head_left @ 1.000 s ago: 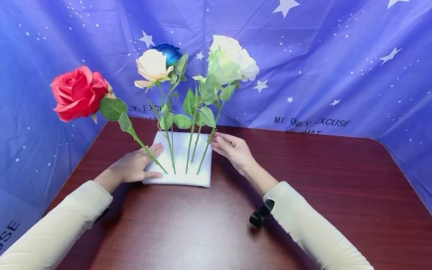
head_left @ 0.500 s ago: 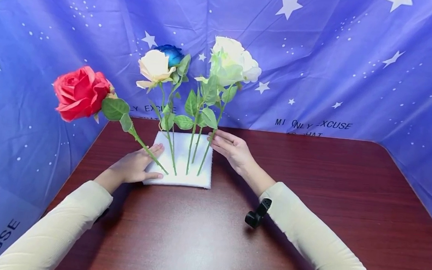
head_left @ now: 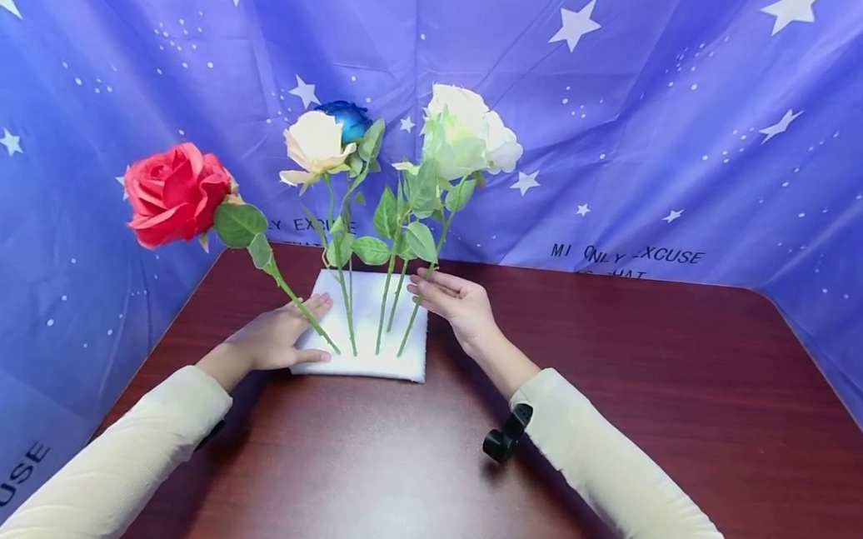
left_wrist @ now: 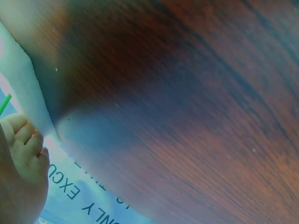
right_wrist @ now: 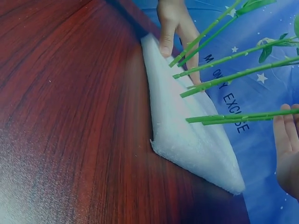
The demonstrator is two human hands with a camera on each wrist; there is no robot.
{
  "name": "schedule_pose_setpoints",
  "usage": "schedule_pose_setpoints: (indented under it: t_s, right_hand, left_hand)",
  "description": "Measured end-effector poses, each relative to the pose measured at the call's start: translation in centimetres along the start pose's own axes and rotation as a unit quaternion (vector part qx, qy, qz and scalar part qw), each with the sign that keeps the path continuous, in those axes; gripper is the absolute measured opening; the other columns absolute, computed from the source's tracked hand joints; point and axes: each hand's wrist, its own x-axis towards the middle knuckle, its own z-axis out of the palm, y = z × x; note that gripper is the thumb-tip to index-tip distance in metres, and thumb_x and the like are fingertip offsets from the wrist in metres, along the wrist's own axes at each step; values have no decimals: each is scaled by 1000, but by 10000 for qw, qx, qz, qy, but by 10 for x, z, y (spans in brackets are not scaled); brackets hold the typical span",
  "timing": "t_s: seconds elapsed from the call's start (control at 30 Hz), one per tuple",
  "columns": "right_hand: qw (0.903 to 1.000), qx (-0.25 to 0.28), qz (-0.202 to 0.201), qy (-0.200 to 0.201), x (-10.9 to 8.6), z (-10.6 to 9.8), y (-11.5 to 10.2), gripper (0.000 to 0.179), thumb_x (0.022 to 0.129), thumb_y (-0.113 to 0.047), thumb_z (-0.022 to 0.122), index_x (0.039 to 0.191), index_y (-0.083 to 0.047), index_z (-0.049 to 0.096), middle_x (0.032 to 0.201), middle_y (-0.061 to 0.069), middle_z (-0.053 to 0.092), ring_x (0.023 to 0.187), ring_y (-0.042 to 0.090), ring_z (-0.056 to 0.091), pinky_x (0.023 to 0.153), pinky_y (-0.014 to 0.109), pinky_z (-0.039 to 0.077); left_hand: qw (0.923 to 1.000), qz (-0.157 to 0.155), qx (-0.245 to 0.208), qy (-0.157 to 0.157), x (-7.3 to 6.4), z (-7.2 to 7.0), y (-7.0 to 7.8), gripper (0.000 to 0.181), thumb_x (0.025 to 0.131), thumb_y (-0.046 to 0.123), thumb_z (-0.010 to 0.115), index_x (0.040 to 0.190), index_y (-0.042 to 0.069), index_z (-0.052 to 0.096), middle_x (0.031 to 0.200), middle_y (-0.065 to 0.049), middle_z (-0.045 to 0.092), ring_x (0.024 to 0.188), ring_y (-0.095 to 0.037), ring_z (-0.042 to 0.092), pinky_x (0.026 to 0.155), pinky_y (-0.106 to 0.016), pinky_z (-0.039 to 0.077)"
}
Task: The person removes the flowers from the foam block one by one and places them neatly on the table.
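Note:
A white foam block (head_left: 365,365) lies on the table with several artificial roses standing in it by their green stems. Flat on its left side rests my left hand (head_left: 276,338), fingers spread and straight, thumb along the front edge. A red rose (head_left: 177,193) leans far left over that hand. Behind it rise a cream rose (head_left: 316,144) and a blue rose (head_left: 347,122), partly hidden. White-green roses (head_left: 459,134) stand at the right. My right hand (head_left: 462,309) reaches to the rightmost stem (right_wrist: 243,116), its straight fingertips at the stem; the thumb is out of the right wrist view.
The dark red wooden table (head_left: 619,383) extends to both sides and in front of the block. A blue curtain (head_left: 636,133) with white stars and lettering hangs close behind the flowers. A black wrist camera (head_left: 508,433) hangs below the right cuff.
My right hand has shifted slightly left, its fingertips now reaching past the rightmost stem. The left hand stays on the foam block. The whole head view has shifted a little.

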Motion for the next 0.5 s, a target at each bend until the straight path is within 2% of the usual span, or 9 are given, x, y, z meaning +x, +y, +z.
schedule_pose_setpoints:
  t_s: [0.17, 0.27, 0.37, 0.43, 0.5]
  right_hand:
    - [9997, 1, -219, 109, -2, 0, 1, 40, 90, 9, 57, 127, 19, 50, 103, 7, 74, 85, 10, 72, 86, 33, 58]
    - [9996, -68, -274, 44, -3, 0, -2, 39, 91, 7, 57, 128, 19, 50, 110, 18, 72, 84, 10, 73, 86, 33, 58]
    - [9995, -198, -244, -101, -5, 0, -4, 39, 92, 6, 55, 129, 18, 50, 121, 33, 61, 85, 9, 72, 89, 33, 57]
    - [9994, -224, -212, -176, -6, -1, -5, 39, 93, 6, 54, 129, 18, 49, 125, 35, 56, 85, 9, 72, 91, 33, 56]
    - [9993, -216, -194, -214, -6, -2, -5, 38, 93, 7, 53, 129, 18, 49, 123, 32, 60, 85, 9, 72, 92, 34, 55]
  left_hand:
    - [10000, -57, 44, -11, 0, 2, 2, 90, 86, 52, 63, 150, -2, 27, 157, -21, 27, 147, -36, 26, 118, -50, 27]
    - [10000, -47, 55, 14, 0, 1, 3, 90, 86, 51, 64, 149, -2, 28, 157, -21, 28, 147, -37, 26, 118, -50, 27]
    - [10000, -51, 35, 0, 0, 0, 3, 90, 86, 51, 64, 149, -2, 28, 157, -21, 27, 147, -37, 26, 118, -50, 27]
    - [10000, -57, 27, -18, 0, 0, 3, 90, 86, 52, 63, 149, -2, 28, 157, -21, 27, 147, -37, 26, 118, -51, 27]
    - [10000, -63, 35, -29, 0, 0, 3, 90, 86, 52, 63, 150, -2, 27, 157, -21, 27, 147, -37, 26, 118, -51, 28]
